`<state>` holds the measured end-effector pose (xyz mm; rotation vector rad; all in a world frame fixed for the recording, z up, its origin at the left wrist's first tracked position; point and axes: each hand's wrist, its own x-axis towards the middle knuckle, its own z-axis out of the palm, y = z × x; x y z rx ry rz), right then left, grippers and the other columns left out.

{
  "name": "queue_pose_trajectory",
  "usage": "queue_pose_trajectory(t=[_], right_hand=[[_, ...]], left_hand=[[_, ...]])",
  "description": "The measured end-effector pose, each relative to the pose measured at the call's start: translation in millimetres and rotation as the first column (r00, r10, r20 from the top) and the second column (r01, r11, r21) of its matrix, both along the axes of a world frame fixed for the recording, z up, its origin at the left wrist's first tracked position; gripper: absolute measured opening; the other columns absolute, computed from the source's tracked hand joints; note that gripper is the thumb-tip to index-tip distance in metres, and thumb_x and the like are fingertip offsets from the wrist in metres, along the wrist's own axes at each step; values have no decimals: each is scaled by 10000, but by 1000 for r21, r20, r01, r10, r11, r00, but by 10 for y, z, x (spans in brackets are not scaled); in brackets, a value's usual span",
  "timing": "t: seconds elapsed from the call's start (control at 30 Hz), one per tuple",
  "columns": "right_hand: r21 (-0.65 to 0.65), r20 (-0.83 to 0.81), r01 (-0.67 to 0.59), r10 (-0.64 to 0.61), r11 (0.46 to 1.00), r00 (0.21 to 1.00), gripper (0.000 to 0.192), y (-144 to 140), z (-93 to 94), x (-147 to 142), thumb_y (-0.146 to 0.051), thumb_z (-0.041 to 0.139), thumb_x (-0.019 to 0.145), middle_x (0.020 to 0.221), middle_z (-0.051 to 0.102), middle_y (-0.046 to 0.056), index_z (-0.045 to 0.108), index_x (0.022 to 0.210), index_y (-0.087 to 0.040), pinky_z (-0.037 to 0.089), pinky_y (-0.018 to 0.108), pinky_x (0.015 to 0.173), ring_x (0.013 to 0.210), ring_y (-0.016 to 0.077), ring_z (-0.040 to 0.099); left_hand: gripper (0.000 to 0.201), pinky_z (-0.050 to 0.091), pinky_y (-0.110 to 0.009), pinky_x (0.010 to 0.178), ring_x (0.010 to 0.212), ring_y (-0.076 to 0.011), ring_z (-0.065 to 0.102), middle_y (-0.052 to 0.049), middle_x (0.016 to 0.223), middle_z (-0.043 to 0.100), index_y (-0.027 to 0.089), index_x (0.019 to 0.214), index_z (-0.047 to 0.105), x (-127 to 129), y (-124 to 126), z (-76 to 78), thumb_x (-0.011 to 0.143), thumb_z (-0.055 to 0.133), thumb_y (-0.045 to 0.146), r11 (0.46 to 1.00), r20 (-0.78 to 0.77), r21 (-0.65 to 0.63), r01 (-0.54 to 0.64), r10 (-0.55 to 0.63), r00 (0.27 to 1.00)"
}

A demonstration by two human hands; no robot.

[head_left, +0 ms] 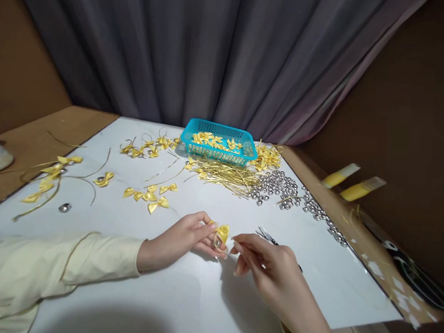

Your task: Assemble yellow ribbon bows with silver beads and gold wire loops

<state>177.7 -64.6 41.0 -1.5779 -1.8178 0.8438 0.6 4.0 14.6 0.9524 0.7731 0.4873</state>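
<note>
A yellow ribbon bow [223, 232] with a small silver bell and a loop of gold cord is held in my left hand [196, 236], the thumb pressed on the bow's left side and the other fingers beneath. Close on its right, my right hand [266, 258] is closed in a pinch at the cord's end; the tip between the fingers is very thin. Scissors [266, 234] lie on the white board, partly hidden behind my right hand. Several loose yellow bows [150, 195] rest beyond my left hand.
A blue basket [218, 156] of bows stands at the back. Before it lie gold cord pieces [229, 176], with silver bells [279, 185] to the right. Bows with cords [54, 173] lie at left near one silver piece [64, 207]. Two yellow tubes [363, 189] sit at right.
</note>
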Motion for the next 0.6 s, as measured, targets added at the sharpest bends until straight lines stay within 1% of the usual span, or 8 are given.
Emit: queue_pose_trajectory(t=[0.13, 0.27, 0.37, 0.47, 0.6], right_hand=[[-104, 31, 8, -4, 995, 1000, 267, -21, -19, -62, -238, 401, 872, 457, 577, 3, 594, 704, -162, 363, 188, 445, 412, 113, 531], [-119, 22, 41, -39, 992, 999, 314, -10, -29, -104, -268, 406, 865, 407, 482, -19, 538, 598, -170, 301, 194, 415, 359, 91, 429], [-128, 15, 55, -53, 990, 998, 324, 1, -4, -127, -263, 404, 853, 439, 493, -8, 550, 583, -160, 265, 200, 411, 373, 80, 374], [-124, 11, 71, -70, 990, 997, 328, 9, 17, -140, -272, 409, 849, 462, 519, 5, 589, 605, -146, 249, 207, 420, 399, 83, 359], [-133, -16, 85, -88, 987, 996, 330, 26, 2, -150, -295, 423, 850, 452, 504, 1, 625, 644, -135, 238, 213, 420, 405, 86, 345]], left_hand=[[381, 547, -339, 753, 716, -194, 704, -18, 700, 669, 133, 778, 510, 8, 3, -53, 743, 677, 475, 1000, 1, 25, -18, 18, 1000], [352, 551, -340, 745, 707, -174, 688, -7, 704, 647, 125, 800, 541, 4, 23, -129, 776, 649, 459, 995, 5, 97, -24, 24, 1000], [348, 551, -347, 747, 717, -172, 680, -12, 716, 641, 123, 813, 543, 3, 30, -146, 801, 618, 463, 988, 3, 153, -9, 8, 1000], [357, 547, -351, 743, 707, -163, 668, -18, 734, 640, 125, 818, 536, 4, 27, -133, 809, 601, 476, 982, -12, 189, -1, 3, 1000], [350, 531, -336, 724, 722, -160, 649, -31, 756, 649, 137, 825, 521, 1, 21, -130, 822, 579, 483, 972, -25, 235, 23, -18, 1000]])
